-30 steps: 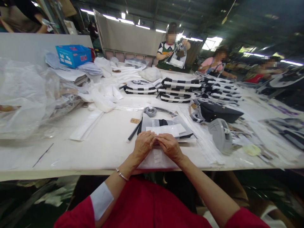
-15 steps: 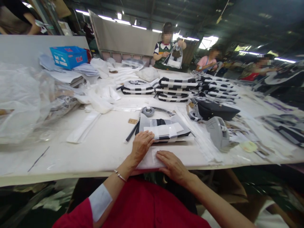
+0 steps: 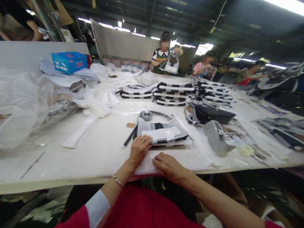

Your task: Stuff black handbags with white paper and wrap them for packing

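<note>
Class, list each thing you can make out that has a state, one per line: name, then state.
Bag: lying flat
White strip: across the bag
Strap: coiled
Tag: flat on the table
Dark bag: lying down
Bags: stacked
Blue box: on papers
Left hand: on the bag's corner, grip unclear
Right hand: at the table, grip unclear

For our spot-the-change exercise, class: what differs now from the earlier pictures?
The right hand has parted from the left hand at the near edge of the bag and drawn back toward the person. The left hand stays at the bag's near left corner; the bag lies as before on the table.
</note>
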A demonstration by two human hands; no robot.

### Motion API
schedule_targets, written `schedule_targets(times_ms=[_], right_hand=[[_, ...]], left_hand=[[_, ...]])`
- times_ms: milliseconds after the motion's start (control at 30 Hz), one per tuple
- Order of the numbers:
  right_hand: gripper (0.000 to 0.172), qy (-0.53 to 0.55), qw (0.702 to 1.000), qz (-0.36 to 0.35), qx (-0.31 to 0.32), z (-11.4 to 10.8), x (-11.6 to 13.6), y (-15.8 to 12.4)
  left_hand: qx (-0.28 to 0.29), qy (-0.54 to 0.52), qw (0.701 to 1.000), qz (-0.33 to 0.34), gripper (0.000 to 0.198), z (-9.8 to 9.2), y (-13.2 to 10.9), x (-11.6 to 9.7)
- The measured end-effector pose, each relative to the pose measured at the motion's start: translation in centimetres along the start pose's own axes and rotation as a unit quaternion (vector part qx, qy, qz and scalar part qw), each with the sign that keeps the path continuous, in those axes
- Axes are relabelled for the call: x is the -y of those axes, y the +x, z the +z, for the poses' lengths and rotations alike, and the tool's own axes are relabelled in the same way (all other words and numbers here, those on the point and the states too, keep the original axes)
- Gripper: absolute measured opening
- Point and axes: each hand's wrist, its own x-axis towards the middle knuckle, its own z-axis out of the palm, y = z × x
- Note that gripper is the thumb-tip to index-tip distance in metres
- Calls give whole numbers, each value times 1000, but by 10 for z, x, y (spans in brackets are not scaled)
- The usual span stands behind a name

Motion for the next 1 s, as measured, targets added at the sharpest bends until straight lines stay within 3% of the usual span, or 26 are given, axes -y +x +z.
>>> schedule_targets(times_ms=[100,200,367,467,800,1000], right_hand=[[12,-3,999,8,-53,15,0,1],[16,48,987,27,-154,32,-3,2],[26,209,927,52,-309,46,-8,9],[24,255,910,57,-320,48,-7,10],[25,276,899,38,-337,49,13,1],[43,233,911,17,-340,56,10,6]], left_hand=[[-1,-4,1000,-7,30,1,0,-1],[3,-7,1000,-11,31,1,0,-2],[9,6,1000,-6,31,0,0,-3],[11,9,1000,-10,31,1,0,-3],[20,10,1000,-14,34,4,0,-2],[11,20,1000,-1,33,2,0,-2]])
